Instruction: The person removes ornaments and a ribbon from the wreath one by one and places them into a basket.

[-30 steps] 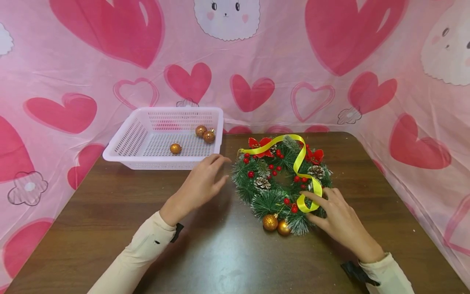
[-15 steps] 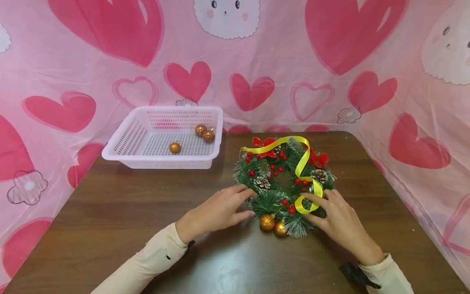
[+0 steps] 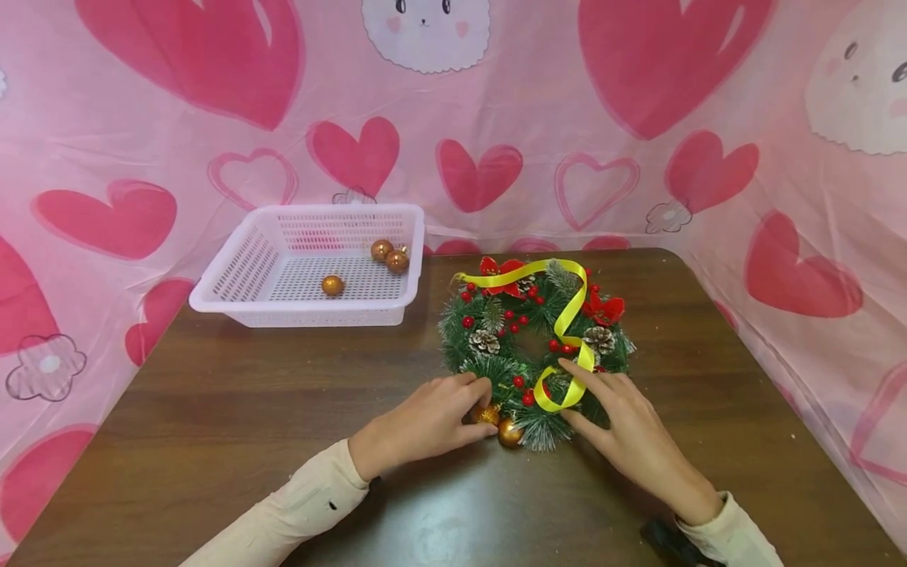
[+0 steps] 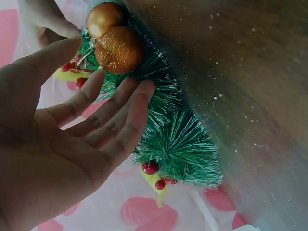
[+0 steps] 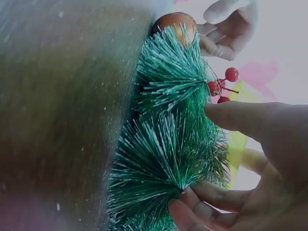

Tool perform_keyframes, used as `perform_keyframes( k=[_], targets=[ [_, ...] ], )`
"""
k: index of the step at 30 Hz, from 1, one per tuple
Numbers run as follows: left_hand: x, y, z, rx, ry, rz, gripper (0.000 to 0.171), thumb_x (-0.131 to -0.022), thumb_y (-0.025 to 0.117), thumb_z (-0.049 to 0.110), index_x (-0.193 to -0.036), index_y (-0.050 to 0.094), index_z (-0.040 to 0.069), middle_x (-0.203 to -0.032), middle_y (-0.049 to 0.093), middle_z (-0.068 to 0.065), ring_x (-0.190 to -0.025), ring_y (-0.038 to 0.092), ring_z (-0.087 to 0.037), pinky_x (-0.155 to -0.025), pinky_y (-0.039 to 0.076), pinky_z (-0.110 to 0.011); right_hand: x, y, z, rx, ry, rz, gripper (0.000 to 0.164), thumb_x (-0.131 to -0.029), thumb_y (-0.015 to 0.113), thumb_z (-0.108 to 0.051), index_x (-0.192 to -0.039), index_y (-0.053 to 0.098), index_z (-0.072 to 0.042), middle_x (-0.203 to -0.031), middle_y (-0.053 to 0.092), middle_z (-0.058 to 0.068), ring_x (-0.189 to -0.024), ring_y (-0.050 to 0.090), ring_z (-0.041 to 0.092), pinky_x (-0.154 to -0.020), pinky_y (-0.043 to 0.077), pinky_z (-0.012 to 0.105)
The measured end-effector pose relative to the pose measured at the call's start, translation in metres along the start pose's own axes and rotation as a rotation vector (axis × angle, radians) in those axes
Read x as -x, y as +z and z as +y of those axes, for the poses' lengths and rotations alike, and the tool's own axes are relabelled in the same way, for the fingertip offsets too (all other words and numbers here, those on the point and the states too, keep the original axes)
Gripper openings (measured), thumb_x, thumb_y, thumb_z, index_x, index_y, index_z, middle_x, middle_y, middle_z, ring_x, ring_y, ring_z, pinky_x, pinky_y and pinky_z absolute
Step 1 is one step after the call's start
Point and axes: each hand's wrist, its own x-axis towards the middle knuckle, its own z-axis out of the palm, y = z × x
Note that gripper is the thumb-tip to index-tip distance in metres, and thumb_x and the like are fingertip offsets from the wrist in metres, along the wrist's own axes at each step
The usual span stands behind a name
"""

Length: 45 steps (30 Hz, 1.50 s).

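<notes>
A green wreath [image 3: 459, 335] with red berries, red flowers and pine cones lies on the table. A yellow ribbon [image 3: 571, 315] runs loosely over it. At its near side are two gold balls, one glittery [image 4: 120, 50] and one smooth [image 3: 509, 432]. My left hand [image 3: 428, 417] is at the glittery ball, thumb and fingertips spread beside it; in the left wrist view its fingers [image 4: 130, 120] are extended, not closed round the ball. My right hand [image 3: 627, 429] holds the wreath's near right side, fingers [image 5: 216, 197] in the green bristles and thumb above them near the ribbon.
A white perforated plastic basket [image 3: 305, 317] stands at the back left, with three gold balls inside, one of them a glittery ball [image 3: 332, 285]. Behind the brown table [image 3: 212, 425] hangs a pink cloth [image 3: 538, 102] printed with hearts.
My left hand has come from beside the basket toward me and right, to the gold balls. The wreath has shifted left and turned slightly, along with my right hand.
</notes>
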Motion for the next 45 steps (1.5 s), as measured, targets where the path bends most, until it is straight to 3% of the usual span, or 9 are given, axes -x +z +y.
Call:
perform_keyframes(
  k=[7, 12, 19, 26, 34, 45],
  targets=[
    [0.000, 0.011, 0.002, -0.076, -0.011, 0.020, 0.038, -0.083, 0.081, 0.035, -0.096, 0.050, 0.015, -0.080, 0.046, 0.006, -0.063, 0.045, -0.007, -0.049, 0.037, -0.022, -0.001, -0.002, -0.001, -0.008, -0.005, -0.001, 0.069, -0.085, 0.080, -0.023, -0.147, 0.049, -0.027, -0.120, 0.066, 0.012, -0.106, 0.057, 0.031, -0.082, 0.049, 0.060],
    [0.001, 0.015, 0.003, -0.100, 0.007, 0.041, 0.038, -0.082, 0.082, 0.027, -0.096, 0.049, 0.015, -0.081, 0.046, 0.006, -0.065, 0.048, -0.008, -0.050, 0.041, -0.022, -0.001, -0.001, -0.001, 0.007, 0.011, -0.010, 0.066, -0.086, 0.079, -0.024, -0.145, 0.050, -0.026, -0.118, 0.066, 0.011, -0.105, 0.057, 0.029, -0.081, 0.050, 0.059],
    [0.000, 0.010, 0.003, -0.083, 0.037, 0.058, 0.028, -0.084, 0.079, 0.019, -0.097, 0.054, 0.014, -0.082, 0.053, 0.005, -0.068, 0.051, -0.008, -0.053, 0.044, -0.022, -0.001, 0.001, 0.001, 0.027, -0.005, 0.013, 0.065, -0.086, 0.079, -0.023, -0.145, 0.052, -0.025, -0.113, 0.067, 0.012, -0.103, 0.057, 0.029, -0.079, 0.051, 0.057],
    [0.000, 0.004, 0.002, -0.100, 0.056, 0.071, 0.024, -0.085, 0.078, 0.020, -0.101, 0.062, 0.013, -0.088, 0.067, 0.004, -0.077, 0.059, -0.012, -0.067, 0.052, -0.029, -0.001, 0.002, 0.003, 0.042, -0.021, 0.026, 0.064, -0.086, 0.078, -0.024, -0.144, 0.052, -0.024, -0.112, 0.067, 0.013, -0.100, 0.055, 0.028, -0.076, 0.052, 0.055],
    [0.000, 0.000, 0.003, -0.048, 0.078, 0.090, 0.018, -0.090, 0.074, 0.021, -0.102, 0.062, 0.015, -0.091, 0.064, 0.006, -0.082, 0.057, -0.009, -0.069, 0.051, -0.027, -0.001, 0.002, 0.003, 0.062, -0.050, 0.045, 0.071, -0.081, 0.083, -0.024, -0.144, 0.052, -0.023, -0.109, 0.067, 0.014, -0.094, 0.053, 0.025, -0.070, 0.052, 0.049],
    [0.000, -0.004, 0.004, 0.021, 0.134, 0.153, 0.027, -0.092, 0.072, 0.018, -0.117, 0.063, 0.012, -0.109, 0.065, 0.002, -0.094, 0.063, -0.009, -0.081, 0.054, -0.027, -0.001, 0.002, 0.003, 0.075, -0.040, 0.014, 0.077, -0.078, 0.086, -0.024, -0.145, 0.050, -0.024, -0.109, 0.065, 0.014, -0.094, 0.051, 0.025, -0.069, 0.052, 0.047]
  ],
)
